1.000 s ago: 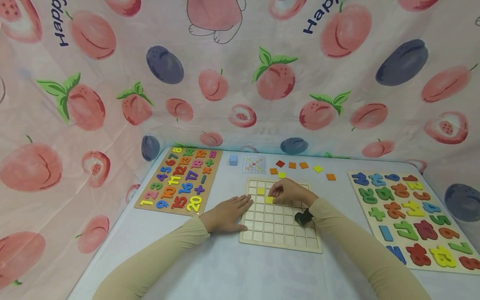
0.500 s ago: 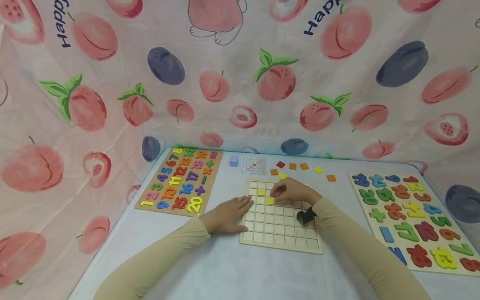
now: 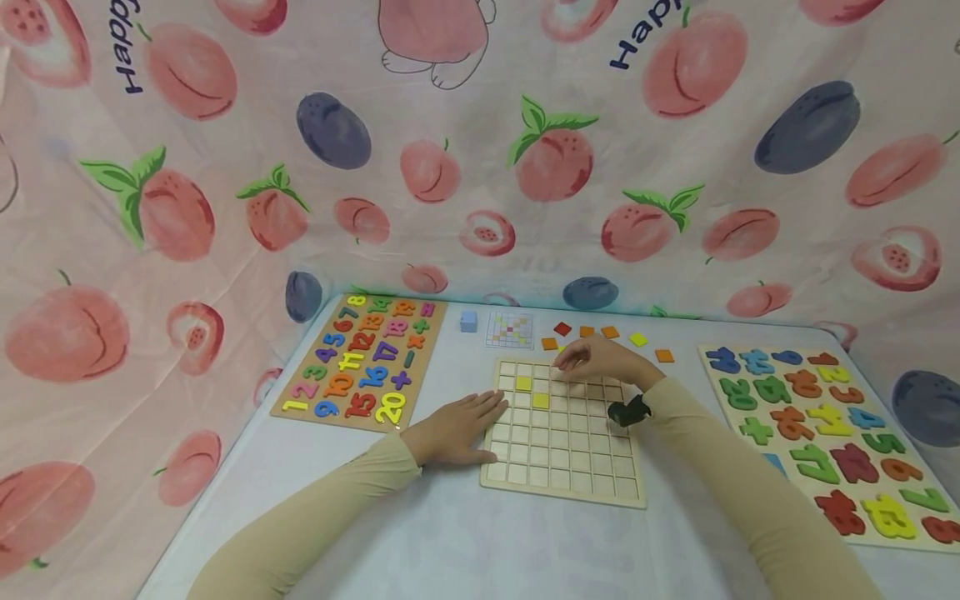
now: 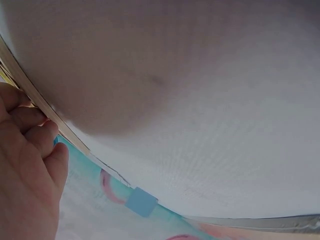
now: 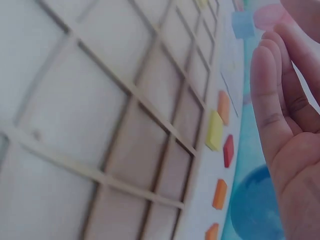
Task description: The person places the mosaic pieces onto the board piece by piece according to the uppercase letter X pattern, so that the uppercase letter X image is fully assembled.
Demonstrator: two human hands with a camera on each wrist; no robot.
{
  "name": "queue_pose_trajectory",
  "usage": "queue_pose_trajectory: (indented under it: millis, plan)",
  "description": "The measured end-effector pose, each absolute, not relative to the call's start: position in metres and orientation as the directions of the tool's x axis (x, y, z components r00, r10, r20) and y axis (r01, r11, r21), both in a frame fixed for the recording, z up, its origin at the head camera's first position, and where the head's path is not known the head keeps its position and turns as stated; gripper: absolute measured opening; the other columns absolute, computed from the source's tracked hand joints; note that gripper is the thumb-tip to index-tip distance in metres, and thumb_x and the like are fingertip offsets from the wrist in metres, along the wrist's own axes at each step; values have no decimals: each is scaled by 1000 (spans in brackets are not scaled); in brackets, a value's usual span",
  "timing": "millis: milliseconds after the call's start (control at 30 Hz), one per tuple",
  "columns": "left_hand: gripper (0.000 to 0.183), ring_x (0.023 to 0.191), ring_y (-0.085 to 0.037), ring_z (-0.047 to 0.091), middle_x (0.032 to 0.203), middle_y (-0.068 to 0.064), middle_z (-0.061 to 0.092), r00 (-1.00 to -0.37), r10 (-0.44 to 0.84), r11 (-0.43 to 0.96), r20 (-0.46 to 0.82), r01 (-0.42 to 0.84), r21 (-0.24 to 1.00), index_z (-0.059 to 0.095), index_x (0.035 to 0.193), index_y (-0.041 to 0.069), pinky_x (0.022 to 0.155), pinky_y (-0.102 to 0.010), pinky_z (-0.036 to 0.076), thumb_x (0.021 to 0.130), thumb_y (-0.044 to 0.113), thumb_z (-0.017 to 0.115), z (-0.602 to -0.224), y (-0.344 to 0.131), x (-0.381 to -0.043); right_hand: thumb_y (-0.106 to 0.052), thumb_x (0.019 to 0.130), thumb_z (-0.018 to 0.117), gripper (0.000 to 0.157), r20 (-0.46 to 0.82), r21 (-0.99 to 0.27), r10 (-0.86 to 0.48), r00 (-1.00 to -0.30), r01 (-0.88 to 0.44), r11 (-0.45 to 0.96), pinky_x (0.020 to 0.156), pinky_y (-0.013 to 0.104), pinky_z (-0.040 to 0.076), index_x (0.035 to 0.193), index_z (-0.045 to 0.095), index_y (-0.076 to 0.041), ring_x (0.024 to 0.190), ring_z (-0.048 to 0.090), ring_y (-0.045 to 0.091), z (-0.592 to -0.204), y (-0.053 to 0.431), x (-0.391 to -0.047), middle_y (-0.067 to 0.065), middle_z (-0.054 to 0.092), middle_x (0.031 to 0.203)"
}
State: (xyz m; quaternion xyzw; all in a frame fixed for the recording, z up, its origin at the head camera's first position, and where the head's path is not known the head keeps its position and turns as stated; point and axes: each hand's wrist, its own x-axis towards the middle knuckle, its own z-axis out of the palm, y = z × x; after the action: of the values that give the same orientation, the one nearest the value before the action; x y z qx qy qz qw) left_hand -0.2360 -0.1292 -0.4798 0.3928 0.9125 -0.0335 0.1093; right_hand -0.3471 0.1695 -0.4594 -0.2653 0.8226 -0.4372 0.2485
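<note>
Left hand (image 3: 453, 429) rests at the left edge of the gridded wooden board (image 3: 560, 477), fingers extended and holding nothing. The right hand (image 3: 603, 358) is over the board's far edge, its fingers loosely bent, with nothing visible in them. Two yellow tiles (image 3: 541, 401) sit in diagonally neighbouring cells in the board's far left part. Beyond the board, loose orange tiles (image 3: 664, 356) and a red tile (image 3: 562, 329) lie on the counter (image 3: 420, 533), right of a printed card (image 3: 510, 329) and a blue block (image 3: 468, 322)
</note>
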Motion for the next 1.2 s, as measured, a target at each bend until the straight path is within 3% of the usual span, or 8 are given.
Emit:
queue_pose_trajectory:
  millis: [200,433,600,900,1200]
  plan:
    - [84,147,-22,15,159,-9,15,-668,712,689,-218,724,32,17,151,7,120,-36,19,91,59,44,-480,-130,-237,-10,85,69,36,-136,-866,-645,-752,-226,447,83,34,54,114,60,10,90,63,15,-450,180,-358,29,61,110]
    - [84,147,-20,13,159,-7,13,-673,702,697,-231,716,33,14,151,9,120,-35,18,91,59,43,-480,-131,-237,-12,86,67,40,-144,-841,-591,-794,-216,496,86,29,52,118,58,9,91,62,10,-444,190,-373,26,60,117]
    - [84,147,-20,13,159,-7,13,-675,704,698,-221,715,36,15,151,9,120,-35,18,91,59,44,-481,-132,-237,-11,88,65,41,-142,-840,-535,-833,-184,510,94,39,50,122,55,10,93,62,9,-445,192,-383,30,55,124]
    - [84,147,-21,13,159,-8,13,-674,707,694,-215,719,29,15,151,8,120,-35,18,91,60,43,-482,-133,-238,-6,88,64,37,-107,-827,-435,-894,-163,538,96,45,49,122,58,6,110,59,34,-453,179,-401,26,59,123]
    - [84,147,-21,13,159,-8,13,-666,715,687,-212,726,36,15,151,9,120,-36,18,91,60,43,-486,-133,-239,-9,86,66,42,-103,-813,-405,-908,-158,560,99,48,45,124,56,5,114,55,37,-469,167,-408,27,58,123]
